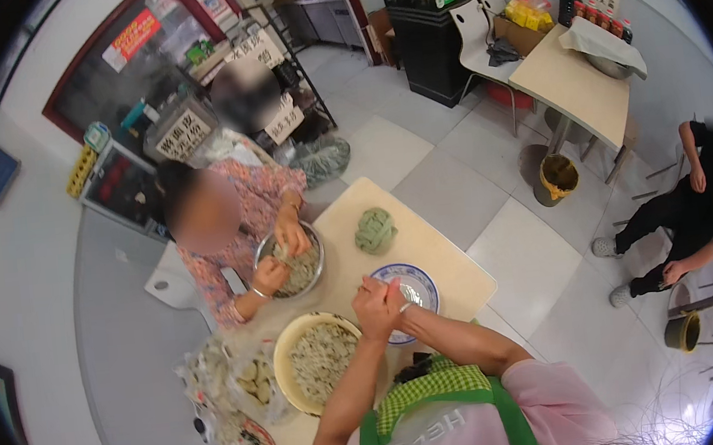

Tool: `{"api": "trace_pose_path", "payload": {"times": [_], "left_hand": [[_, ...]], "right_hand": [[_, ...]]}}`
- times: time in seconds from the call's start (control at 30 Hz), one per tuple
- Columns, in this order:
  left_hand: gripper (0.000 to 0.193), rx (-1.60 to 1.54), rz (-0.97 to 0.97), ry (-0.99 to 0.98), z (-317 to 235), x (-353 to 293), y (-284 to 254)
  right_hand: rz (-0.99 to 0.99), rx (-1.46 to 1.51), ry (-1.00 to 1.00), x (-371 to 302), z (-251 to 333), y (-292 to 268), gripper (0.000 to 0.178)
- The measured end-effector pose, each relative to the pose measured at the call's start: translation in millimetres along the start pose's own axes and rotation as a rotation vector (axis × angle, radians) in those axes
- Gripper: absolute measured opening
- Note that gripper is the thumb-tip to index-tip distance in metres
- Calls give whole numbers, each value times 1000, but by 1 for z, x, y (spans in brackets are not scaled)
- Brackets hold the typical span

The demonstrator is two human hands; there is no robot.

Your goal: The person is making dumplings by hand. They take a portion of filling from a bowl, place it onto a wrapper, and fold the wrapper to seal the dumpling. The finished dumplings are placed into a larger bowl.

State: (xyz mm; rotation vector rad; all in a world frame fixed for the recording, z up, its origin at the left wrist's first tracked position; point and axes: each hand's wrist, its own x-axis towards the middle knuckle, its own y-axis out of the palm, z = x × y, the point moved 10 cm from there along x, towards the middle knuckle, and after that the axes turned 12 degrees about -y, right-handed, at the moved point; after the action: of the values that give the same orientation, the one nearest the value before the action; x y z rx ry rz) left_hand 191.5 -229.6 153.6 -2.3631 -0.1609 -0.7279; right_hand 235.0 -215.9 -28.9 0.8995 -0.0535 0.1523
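My left hand point(372, 314) and my right hand point(393, 295) are closed against each other, palms together, above a white plate with a blue patterned rim point(425, 286). Whatever lies between the palms is hidden. Just left of my left forearm stands a large cream bowl point(283, 374) filled with a pale, shredded mixture flecked with green. Farther off on the table sits a lump of green dough point(375, 231), apart from my hands. Across the corner, a co-worker's two hands pinch something small over a steel bowl point(320, 266) of similar mixture.
Plastic bags point(256, 382) of roundish pale items crowd the table's left end. The seated co-worker point(230, 204) occupies the far left side. A second table point(575, 86) and a bucket point(558, 177) stand at the far right; another person point(689, 199) sits at the right edge.
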Motion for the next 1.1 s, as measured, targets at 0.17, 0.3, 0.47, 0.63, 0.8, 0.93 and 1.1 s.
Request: {"api": "trace_pose_path", "payload": {"times": [0.17, 0.3, 0.47, 0.63, 0.8, 0.93, 1.1], "left_hand": [[26, -83, -42, -41, 0, 16, -8], [27, -137, -58, -102, 9, 22, -12], [29, -213, -82, -166, 13, 31, -9], [29, -215, -74, -180, 18, 31, -6], [29, -214, -48, -187, 19, 33, -1], [30, -171, -70, -183, 16, 33, 1], [23, 70, -151, -100, 31, 21, 16]], "right_hand": [[203, -846, -334, 3, 62, 34, 22], [245, -1628, -412, -3, 96, 85, 32], [85, -560, -82, 12, 63, 31, 19], [10, 275, 45, 12, 53, 40, 21], [-141, 368, 101, 11, 32, 8, 29], [-200, 369, 52, 8, 33, 1, 30], [-247, 336, 51, 4, 57, 27, 34]]}}
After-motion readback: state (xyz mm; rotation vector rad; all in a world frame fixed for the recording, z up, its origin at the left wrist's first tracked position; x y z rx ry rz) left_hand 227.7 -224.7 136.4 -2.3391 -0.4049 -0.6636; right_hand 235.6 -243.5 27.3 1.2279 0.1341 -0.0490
